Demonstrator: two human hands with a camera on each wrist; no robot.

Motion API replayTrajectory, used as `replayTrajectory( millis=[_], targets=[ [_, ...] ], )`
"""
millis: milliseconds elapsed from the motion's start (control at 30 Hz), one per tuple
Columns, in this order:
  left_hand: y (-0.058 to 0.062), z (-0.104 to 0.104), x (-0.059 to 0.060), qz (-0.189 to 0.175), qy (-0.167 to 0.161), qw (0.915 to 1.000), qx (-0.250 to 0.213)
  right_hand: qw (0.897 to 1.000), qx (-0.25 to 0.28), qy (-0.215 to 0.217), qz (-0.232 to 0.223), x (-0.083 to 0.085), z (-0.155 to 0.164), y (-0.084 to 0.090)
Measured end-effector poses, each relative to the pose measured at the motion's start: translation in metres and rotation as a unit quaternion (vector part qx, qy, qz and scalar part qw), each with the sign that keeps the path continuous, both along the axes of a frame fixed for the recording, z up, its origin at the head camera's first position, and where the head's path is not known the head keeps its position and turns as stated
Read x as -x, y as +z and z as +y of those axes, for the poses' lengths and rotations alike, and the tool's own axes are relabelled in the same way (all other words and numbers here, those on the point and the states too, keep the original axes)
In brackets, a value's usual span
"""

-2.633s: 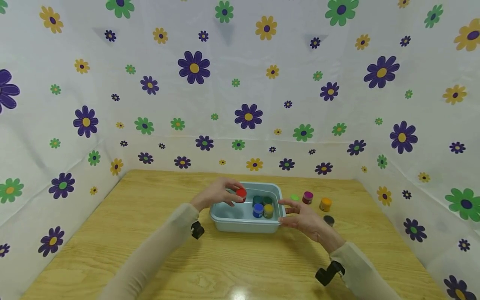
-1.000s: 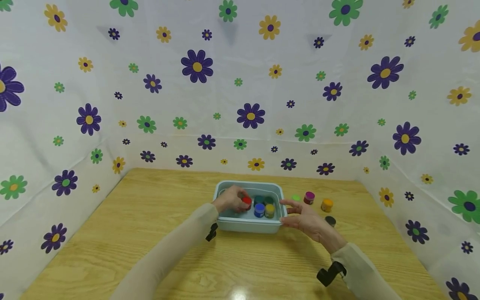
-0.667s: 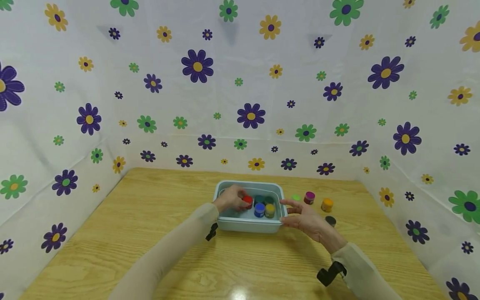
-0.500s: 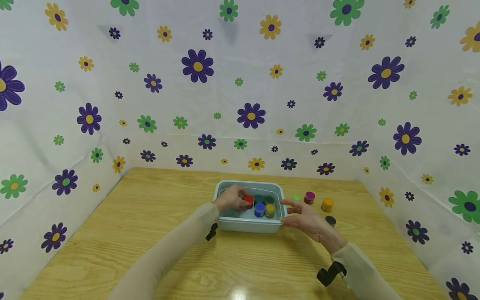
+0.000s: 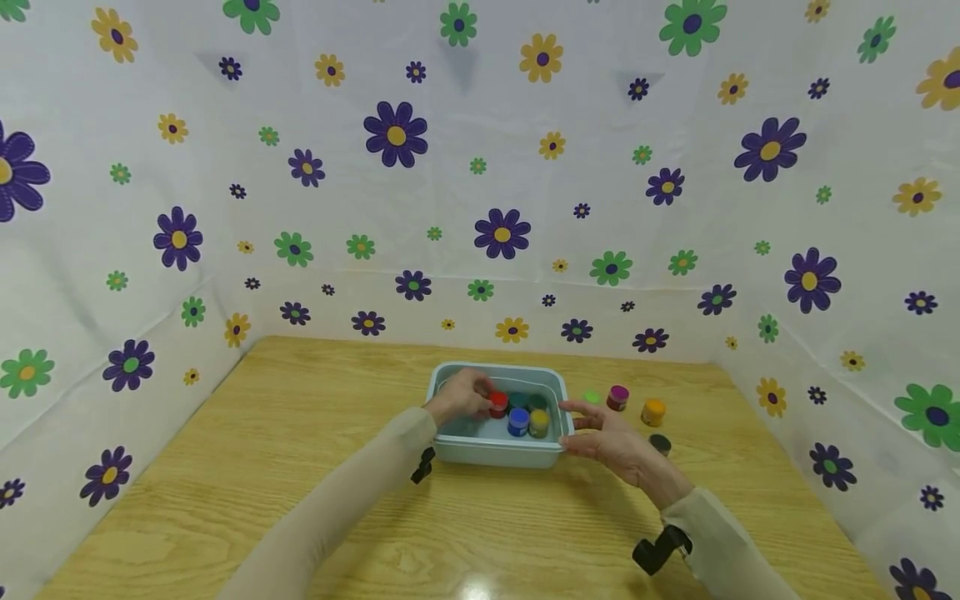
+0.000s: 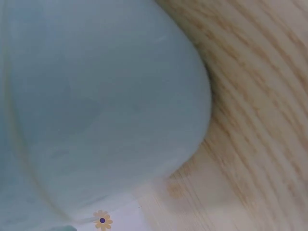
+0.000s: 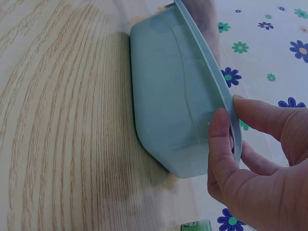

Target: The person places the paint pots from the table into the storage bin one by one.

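Note:
In the head view, my left hand [image 5: 462, 395] is inside the light blue plastic tub [image 5: 495, 457], its fingertips right at the left side of a red paint jar [image 5: 498, 406]. The jar stands upright on the tub's floor, its red lid showing. Close to it sit a blue paint jar [image 5: 518, 422], a yellow one [image 5: 538, 423] and two dark green ones behind. My right hand [image 5: 617, 443] holds the tub's right end; in the right wrist view its thumb and fingers pinch the rim [image 7: 211, 62]. The left wrist view shows only the tub's outer wall [image 6: 120, 96], the hand hidden.
Right of the tub on the wooden table [image 5: 360, 533] stand a light green jar [image 5: 592, 397], a magenta jar [image 5: 618, 397], an orange jar [image 5: 654, 412] and a dark jar [image 5: 660, 443]. A flowered cloth [image 5: 450, 192] hangs behind and along both sides.
My left hand has brought the red jar down into the tub beside the others, and its fingers have since loosened from it. The right hand has kept its place at the tub's end.

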State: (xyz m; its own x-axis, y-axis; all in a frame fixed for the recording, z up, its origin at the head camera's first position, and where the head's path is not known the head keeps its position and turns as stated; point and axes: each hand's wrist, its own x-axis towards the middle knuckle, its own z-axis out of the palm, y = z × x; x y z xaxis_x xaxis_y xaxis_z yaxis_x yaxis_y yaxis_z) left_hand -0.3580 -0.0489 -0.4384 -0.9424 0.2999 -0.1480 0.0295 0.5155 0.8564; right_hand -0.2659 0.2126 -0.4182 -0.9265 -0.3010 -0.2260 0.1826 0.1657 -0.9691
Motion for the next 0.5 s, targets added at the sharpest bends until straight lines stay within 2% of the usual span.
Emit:
replayTrajectory(
  millis=[333,500],
  targets=[
    [0.0027,-0.0055,-0.0018,0.063,0.013,0.9975,-0.028,1.0,0.004,-0.005,0.001,-0.0014,-0.001,0.0003],
    [0.0069,-0.0055,-0.0024,0.092,0.037,0.9938,-0.052,1.0,0.008,-0.01,-0.002,-0.0024,-0.0018,0.0003]
  ],
)
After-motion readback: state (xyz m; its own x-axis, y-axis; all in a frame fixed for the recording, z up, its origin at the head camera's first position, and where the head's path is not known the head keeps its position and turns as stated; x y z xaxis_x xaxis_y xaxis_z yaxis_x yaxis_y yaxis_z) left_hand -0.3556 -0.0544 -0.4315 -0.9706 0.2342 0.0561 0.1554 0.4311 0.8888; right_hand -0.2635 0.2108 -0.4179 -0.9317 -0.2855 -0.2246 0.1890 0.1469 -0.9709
